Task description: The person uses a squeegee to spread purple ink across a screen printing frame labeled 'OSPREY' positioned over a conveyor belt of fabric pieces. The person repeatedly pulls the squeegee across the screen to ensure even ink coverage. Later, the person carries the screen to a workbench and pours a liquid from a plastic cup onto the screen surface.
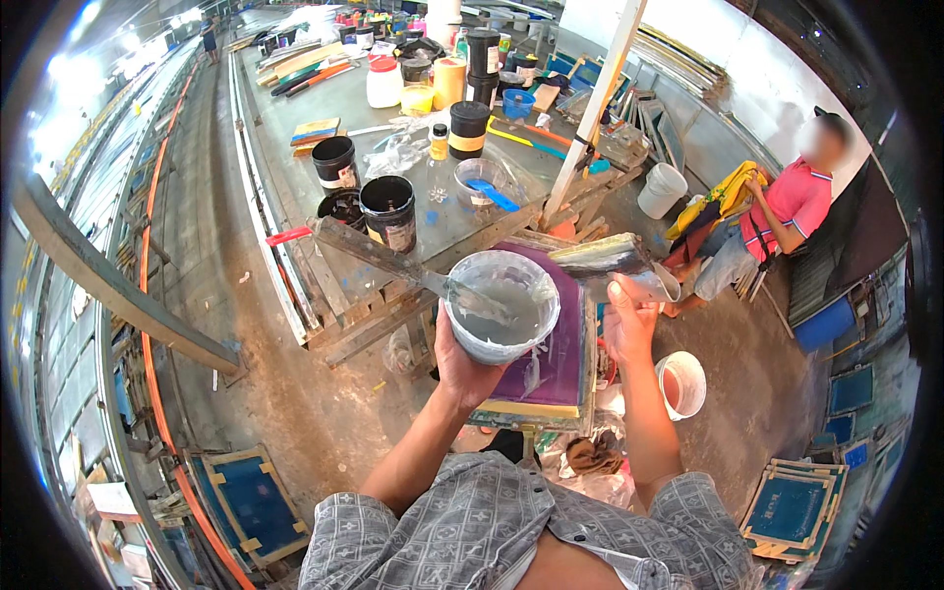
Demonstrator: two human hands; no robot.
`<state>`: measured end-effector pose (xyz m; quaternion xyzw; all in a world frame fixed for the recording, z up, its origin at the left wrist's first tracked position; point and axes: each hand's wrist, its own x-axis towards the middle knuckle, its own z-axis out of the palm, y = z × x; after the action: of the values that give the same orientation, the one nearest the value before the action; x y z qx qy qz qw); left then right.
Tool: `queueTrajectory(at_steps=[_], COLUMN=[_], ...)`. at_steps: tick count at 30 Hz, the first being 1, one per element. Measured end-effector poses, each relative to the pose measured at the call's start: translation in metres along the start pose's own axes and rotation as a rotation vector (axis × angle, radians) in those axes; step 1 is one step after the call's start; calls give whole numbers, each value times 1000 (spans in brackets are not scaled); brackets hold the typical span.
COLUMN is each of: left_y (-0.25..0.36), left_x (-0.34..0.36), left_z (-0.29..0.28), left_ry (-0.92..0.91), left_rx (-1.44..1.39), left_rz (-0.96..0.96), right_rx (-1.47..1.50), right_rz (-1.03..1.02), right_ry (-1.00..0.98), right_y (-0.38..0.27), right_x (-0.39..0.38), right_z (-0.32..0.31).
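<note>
My left hand (467, 362) is wrapped round a translucent plastic tub (506, 346) of grey paste, held up in front of me. A flat, smeared stirring stick (379, 254) leans in the tub, its handle jutting out past the rim to the upper left. In my right hand (629, 320) is a long trough-like tool (605, 256) with a curved metal end, streaked with yellowish and dark residue. Below both hands lies a framed purple screen (551, 388), with pale paste smears on its surface. The tub and my left hand hide part of it.
A cluttered table (398, 285) ahead carries black buckets (388, 211), bottles and tubs. A slanted wooden post (595, 113) stands at its right corner. A white bucket (681, 383) sits right of the screen. Another person (801, 192) holds yellow cloth at the right.
</note>
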<state>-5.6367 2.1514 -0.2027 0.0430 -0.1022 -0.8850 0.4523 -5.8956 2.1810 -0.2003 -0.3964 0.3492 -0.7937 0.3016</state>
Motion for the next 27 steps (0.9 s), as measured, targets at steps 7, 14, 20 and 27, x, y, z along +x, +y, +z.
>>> queueTrajectory(at_steps=[7, 14, 20, 27], left_y=[8, 2, 9, 35], left_x=[1, 0, -21, -45], left_z=[14, 22, 14, -56], left_ry=[-1, -38, 63, 76], left_rx=[-13, -22, 5, 108], left_rz=[-3, -98, -53, 161], right_rx=[18, -466, -808, -1298], right_rz=[-123, -672, -703, -202], right_ry=[-203, -504, -663, -882], right_y=[-14, -18, -20, 102], right_x=[-19, 14, 57, 31], right_z=[42, 30, -4, -85])
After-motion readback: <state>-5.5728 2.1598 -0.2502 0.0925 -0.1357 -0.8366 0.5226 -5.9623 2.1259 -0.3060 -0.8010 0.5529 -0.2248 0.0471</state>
